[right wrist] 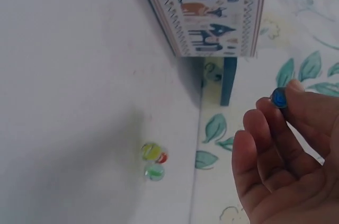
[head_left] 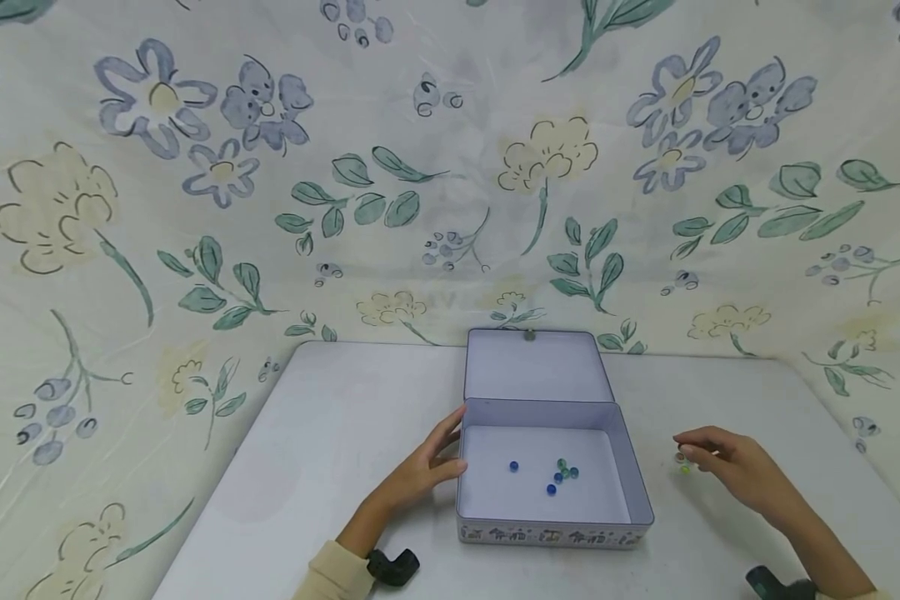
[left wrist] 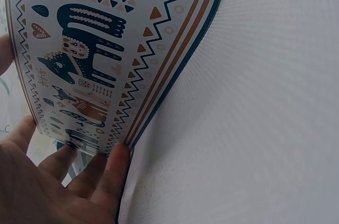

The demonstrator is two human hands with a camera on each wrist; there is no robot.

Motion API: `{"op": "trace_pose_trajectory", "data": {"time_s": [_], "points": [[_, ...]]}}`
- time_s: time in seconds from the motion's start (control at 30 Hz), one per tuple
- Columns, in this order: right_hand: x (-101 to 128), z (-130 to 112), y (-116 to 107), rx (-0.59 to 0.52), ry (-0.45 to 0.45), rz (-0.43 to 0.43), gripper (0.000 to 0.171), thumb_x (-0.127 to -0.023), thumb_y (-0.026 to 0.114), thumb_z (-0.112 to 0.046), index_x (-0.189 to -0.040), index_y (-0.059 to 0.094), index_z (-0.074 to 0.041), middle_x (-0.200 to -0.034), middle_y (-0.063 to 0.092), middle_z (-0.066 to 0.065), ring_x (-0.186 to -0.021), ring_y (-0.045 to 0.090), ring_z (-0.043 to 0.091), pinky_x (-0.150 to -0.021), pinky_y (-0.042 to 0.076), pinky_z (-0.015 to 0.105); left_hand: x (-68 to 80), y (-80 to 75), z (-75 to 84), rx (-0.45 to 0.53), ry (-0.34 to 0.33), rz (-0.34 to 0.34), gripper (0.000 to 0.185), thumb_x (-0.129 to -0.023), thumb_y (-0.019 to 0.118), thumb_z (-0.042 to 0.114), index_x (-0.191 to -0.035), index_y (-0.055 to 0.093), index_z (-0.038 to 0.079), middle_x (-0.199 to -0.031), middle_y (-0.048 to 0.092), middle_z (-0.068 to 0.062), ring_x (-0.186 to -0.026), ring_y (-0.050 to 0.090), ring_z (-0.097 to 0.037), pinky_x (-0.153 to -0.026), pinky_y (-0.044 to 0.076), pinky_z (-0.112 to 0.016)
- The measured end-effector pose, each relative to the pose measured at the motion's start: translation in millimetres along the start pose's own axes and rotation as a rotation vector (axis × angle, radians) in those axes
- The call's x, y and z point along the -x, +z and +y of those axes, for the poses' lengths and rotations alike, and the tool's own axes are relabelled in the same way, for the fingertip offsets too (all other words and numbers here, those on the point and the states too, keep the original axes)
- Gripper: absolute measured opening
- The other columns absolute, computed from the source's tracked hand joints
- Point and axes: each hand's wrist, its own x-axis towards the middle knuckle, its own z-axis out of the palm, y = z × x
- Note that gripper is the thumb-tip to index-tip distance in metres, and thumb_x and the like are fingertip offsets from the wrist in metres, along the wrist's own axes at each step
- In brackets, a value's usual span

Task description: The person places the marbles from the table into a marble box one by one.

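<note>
An open tin box (head_left: 551, 534) with patterned walls stands on the white table, its lid (head_left: 536, 367) leaning back. Several blue and green marbles (head_left: 562, 475) lie inside it. My left hand (head_left: 441, 457) rests against the box's left wall (left wrist: 100, 60), its fingers (left wrist: 112, 170) straight on the outside. My right hand (head_left: 693, 454) hovers right of the box and pinches a blue marble (right wrist: 279, 97) at its fingertips (right wrist: 288, 94). Just below it on the table lie a yellow-red marble (right wrist: 153, 152) and a green marble (right wrist: 154, 171); in the head view the loose marbles (head_left: 682, 464) sit by the fingertips.
The white table (head_left: 330, 433) ends close behind the box, where a floral cloth (head_left: 450, 167) rises as a backdrop and wraps both sides. The box's right wall (right wrist: 212, 12) stands left of the loose marbles.
</note>
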Motion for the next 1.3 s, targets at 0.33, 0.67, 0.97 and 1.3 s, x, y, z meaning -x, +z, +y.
{"op": "trace_pose_trajectory", "data": {"time_s": [0.33,0.67,0.97,1.3], "points": [[-10,-17,1,-0.068,-0.02,-0.036,0.026,-0.1,0.062,-0.023,-0.117,0.069,-0.004,-0.109,0.071,0.017,-0.086,0.069,0.013,-0.074,0.06,0.026,-0.1,-0.3,-0.5,0.007,0.004,-0.007,0.078,-0.1,0.059,0.024,-0.162,0.011,0.027,-0.17,0.004,-0.007,-0.152,0.018,-0.045,-0.118,0.032,-0.061],[-24,-29,5,-0.103,-0.074,-0.069,0.024,-0.1,0.062,-0.022,-0.117,0.069,-0.007,-0.111,0.071,0.015,-0.087,0.067,0.005,-0.075,0.061,0.026,-2.0,-3.4,2.7,0.0,0.018,0.001,0.078,-0.1,0.058,0.022,-0.162,0.011,0.027,-0.17,0.005,-0.007,-0.152,0.019,-0.045,-0.118,0.032,-0.06],[-32,-39,10,-0.156,-0.083,-0.143,0.026,-0.1,0.061,-0.022,-0.12,0.067,-0.006,-0.116,0.07,0.013,-0.092,0.068,0.005,-0.078,0.06,0.027,0.7,-2.3,0.2,0.01,0.01,-0.002,0.078,-0.1,0.058,0.023,-0.162,0.011,0.027,-0.17,0.004,-0.01,-0.151,0.019,-0.047,-0.117,0.032,-0.061],[-40,-54,15,-0.176,-0.153,-0.186,0.025,-0.1,0.061,-0.019,-0.119,0.067,-0.004,-0.114,0.07,0.013,-0.1,0.07,0.018,-0.082,0.058,0.018,2.0,0.1,-2.1,0.014,0.003,-0.003,0.078,-0.1,0.059,0.024,-0.162,0.011,0.028,-0.17,0.004,-0.007,-0.152,0.019,-0.045,-0.118,0.032,-0.061]]}}
